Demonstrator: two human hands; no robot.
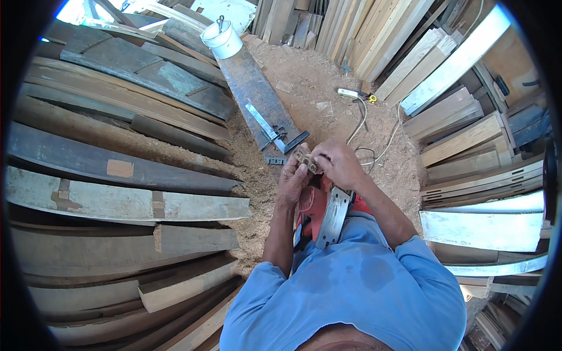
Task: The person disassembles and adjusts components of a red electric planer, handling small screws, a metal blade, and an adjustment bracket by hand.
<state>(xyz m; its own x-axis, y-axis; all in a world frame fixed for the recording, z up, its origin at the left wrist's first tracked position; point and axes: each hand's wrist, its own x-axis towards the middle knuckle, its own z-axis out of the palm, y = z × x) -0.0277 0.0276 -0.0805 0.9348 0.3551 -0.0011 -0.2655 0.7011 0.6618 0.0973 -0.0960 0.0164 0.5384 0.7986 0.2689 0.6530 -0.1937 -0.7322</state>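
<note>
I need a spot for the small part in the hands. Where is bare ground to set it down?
Bare sawdust floor lies between the dark plank carrying the metal square and the leaning boards. The white cord crosses its near right. Left, stacked planks crowd everything. Both hands hold the small part.

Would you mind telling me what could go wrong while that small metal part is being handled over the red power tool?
1. The small metal part, pinched between the left hand and right hand, might slip and vanish into the sawdust floor.
2. The red power planer rests against the body, unsupported by either hand, so it may slide off.
3. The cords lying ahead could snag a foot.
</note>
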